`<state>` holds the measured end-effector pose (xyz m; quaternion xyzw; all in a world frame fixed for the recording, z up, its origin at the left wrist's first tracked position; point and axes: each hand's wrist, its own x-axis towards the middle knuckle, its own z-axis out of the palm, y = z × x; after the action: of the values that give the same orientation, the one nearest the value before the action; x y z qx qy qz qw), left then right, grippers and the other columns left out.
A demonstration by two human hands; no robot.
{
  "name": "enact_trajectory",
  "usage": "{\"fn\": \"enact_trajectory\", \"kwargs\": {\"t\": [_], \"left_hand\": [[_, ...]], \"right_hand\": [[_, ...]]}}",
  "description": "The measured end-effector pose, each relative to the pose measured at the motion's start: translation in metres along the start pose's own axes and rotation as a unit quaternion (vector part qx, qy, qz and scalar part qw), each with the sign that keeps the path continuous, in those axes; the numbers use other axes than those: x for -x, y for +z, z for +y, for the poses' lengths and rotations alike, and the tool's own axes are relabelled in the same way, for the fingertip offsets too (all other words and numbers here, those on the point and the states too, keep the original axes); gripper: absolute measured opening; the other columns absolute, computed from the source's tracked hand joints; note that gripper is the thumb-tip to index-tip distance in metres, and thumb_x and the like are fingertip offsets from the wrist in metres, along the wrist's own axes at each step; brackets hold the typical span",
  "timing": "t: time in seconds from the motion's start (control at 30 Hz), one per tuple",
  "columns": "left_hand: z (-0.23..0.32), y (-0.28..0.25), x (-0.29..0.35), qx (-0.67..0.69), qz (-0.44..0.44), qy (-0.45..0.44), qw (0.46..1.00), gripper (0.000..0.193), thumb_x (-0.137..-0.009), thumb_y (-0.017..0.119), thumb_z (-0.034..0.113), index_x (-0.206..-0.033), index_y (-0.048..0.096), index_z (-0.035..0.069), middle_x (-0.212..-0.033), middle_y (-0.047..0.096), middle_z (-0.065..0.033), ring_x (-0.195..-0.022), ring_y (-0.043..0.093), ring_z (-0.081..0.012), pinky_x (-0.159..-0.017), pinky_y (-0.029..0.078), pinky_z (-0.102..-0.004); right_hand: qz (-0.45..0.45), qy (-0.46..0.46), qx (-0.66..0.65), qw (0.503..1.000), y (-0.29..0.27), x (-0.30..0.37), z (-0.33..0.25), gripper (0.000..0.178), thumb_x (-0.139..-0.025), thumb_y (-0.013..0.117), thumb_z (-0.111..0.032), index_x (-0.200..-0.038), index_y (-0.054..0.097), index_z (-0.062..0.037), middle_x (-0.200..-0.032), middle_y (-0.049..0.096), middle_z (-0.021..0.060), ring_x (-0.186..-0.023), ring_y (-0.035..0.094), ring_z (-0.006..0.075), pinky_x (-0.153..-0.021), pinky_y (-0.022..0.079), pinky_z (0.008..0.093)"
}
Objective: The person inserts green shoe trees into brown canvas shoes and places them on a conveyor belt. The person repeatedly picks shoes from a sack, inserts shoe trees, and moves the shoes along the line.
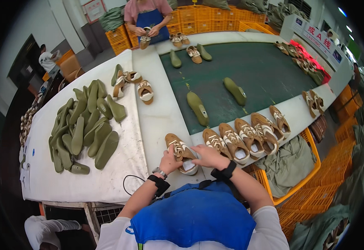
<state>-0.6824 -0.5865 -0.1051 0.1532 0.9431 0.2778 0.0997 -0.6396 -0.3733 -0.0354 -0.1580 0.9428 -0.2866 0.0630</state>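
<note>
A brown suede sneaker with white laces and a pale insole lies on the white bench edge in front of me, toe pointing away. My left hand grips its left side near the collar. From the right, my right hand holds the opening, its fingers at the rim and the thumb side by the heel. Just right of it stands a row of several matching sneakers, toes away from me. To the left, a large heap of olive-green shoe lasts lies on the white table.
A dark green conveyor belt carries several lasts and shoes. Across the table, a person in a blue apron handles a shoe. An orange crate with grey-green cloth stands at my right. More orange crates line the back.
</note>
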Motion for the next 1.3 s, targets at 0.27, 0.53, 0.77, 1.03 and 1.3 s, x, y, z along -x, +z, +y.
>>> {"fn": "enact_trajectory", "kwargs": {"t": [0.27,0.53,0.77,1.03,1.3], "left_hand": [[0.048,-0.066,0.021,0.067,0.176,0.108,0.976,0.033,-0.081,0.061,0.015,-0.11,0.054,0.0,-0.074,0.063,-0.0221,-0.065,0.061,-0.039,-0.058,0.05,-0.0429],[0.074,-0.098,0.034,0.071,0.277,0.135,0.949,0.016,-0.084,0.059,0.012,-0.098,0.062,0.003,-0.073,0.063,-0.018,-0.063,0.062,-0.034,-0.056,0.05,-0.0389],[0.07,-0.102,0.028,0.143,0.246,0.117,0.951,0.017,-0.084,0.059,0.008,-0.1,0.063,0.001,-0.069,0.063,-0.0152,-0.059,0.063,-0.0277,-0.054,0.049,-0.0333],[0.081,-0.104,0.023,-0.028,0.144,0.201,0.968,0.04,-0.083,0.054,0.009,-0.122,0.053,0.018,-0.068,0.061,-0.0122,-0.058,0.061,-0.0317,-0.051,0.048,-0.0382],[0.08,-0.129,0.016,0.025,0.064,0.299,0.952,0.014,-0.08,0.052,0.004,-0.093,0.055,0.011,-0.068,0.06,-0.01,-0.061,0.06,-0.0307,-0.054,0.049,-0.0383]], "right_hand": [[0.234,-0.097,-0.082,0.964,0.006,-0.032,-0.032,0.032,-0.078,0.06,-0.011,-0.11,0.058,-0.0047,-0.105,0.057,0.0147,-0.091,0.059,0.0335,-0.077,0.05,0.0379],[0.306,-0.107,-0.073,0.943,-0.023,-0.023,-0.06,0.025,-0.073,0.056,0.003,-0.097,0.059,-0.0057,-0.096,0.053,0.0134,-0.079,0.06,0.0313,-0.065,0.05,0.0384],[0.163,-0.162,-0.164,0.959,-0.033,-0.009,-0.06,0.02,-0.072,0.053,0.006,-0.085,0.063,-0.0054,-0.092,0.046,0.0125,-0.081,0.054,0.0302,-0.07,0.046,0.0345],[0.296,-0.096,-0.251,0.916,-0.044,-0.02,-0.06,0.031,-0.072,0.057,0.005,-0.101,0.061,-0.0048,-0.105,0.047,0.0124,-0.08,0.057,0.0244,-0.069,0.048,0.0308],[0.273,0.056,-0.458,0.844,-0.057,-0.033,-0.034,0.027,-0.073,0.058,0.007,-0.097,0.05,-0.0024,-0.105,0.046,0.0096,-0.069,0.058,0.0151,-0.056,0.05,0.0257]]}}
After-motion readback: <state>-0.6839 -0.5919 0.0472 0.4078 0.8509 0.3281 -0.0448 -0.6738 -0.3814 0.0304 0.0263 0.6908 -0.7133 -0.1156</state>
